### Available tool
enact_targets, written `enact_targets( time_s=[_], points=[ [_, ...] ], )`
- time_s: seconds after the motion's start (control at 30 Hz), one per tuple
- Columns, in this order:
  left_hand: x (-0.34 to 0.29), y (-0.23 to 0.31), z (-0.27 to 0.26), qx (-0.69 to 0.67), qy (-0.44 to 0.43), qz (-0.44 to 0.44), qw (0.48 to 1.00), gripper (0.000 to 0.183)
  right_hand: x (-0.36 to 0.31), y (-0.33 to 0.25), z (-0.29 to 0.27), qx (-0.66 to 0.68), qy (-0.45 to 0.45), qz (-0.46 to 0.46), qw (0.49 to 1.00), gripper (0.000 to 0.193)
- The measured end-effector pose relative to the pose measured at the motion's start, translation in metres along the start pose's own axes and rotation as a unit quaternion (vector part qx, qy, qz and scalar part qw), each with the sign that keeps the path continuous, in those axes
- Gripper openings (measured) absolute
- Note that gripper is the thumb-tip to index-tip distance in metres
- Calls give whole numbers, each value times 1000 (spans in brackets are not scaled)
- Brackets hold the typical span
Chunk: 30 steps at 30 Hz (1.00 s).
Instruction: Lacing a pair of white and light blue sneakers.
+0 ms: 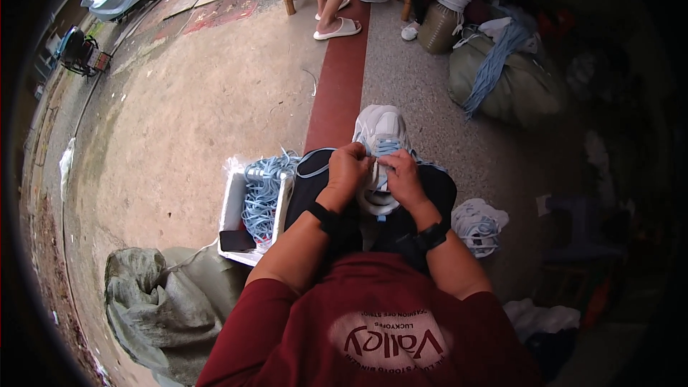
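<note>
A white sneaker (380, 123) rests on my lap, its toe pointing away from me. Light blue shoelace (389, 146) crosses the upper part of its lacing. My left hand (348, 168) is closed in a pinch at the left eyelet side, and a loop of the blue lace runs out from it to the left. On the opposite side, my right hand (403, 177) has its fingers pressed together against the shoe's tongue and eyelets. What lies between those right fingertips is too small to make out. The shoe's heel opening shows below both hands.
Left of my knee stands a white foam box (230, 204) of loose blue laces (262, 201), with a dark phone-like object (237, 241) at its near end. A grey-green sack (147, 301) lies nearer. White shoes (479, 226) are piled at right. Ahead, a person in white slippers (337, 29) stands near bulging sacks (502, 75).
</note>
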State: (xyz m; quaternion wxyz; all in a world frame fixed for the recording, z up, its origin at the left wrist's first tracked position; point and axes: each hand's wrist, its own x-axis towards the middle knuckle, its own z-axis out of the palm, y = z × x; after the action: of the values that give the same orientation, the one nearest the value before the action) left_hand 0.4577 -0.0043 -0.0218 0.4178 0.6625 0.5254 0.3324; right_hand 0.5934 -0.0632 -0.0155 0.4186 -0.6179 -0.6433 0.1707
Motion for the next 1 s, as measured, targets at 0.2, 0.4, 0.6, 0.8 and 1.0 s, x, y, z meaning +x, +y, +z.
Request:
enact_targets(
  time_s=[0.2,0.4,0.6,0.8,1.0],
  points=[
    [-19,13,-7,122,-1,164,979,17,1,1,3,-22,5,8,1000,17],
    [-15,-1,4,166,10,232,958,19,2,-12,12,-149,5,-21,989,12],
    [-9,-8,-6,-70,-31,55,996,17,14,-14,16,-204,7,-108,973,5],
    [-10,-7,-8,-100,-15,38,994,20,4,-17,-64,588,42,93,803,11],
    [-12,-10,6,-144,-14,77,986,13,-29,-16,-102,567,46,113,815,23]
  ],
)
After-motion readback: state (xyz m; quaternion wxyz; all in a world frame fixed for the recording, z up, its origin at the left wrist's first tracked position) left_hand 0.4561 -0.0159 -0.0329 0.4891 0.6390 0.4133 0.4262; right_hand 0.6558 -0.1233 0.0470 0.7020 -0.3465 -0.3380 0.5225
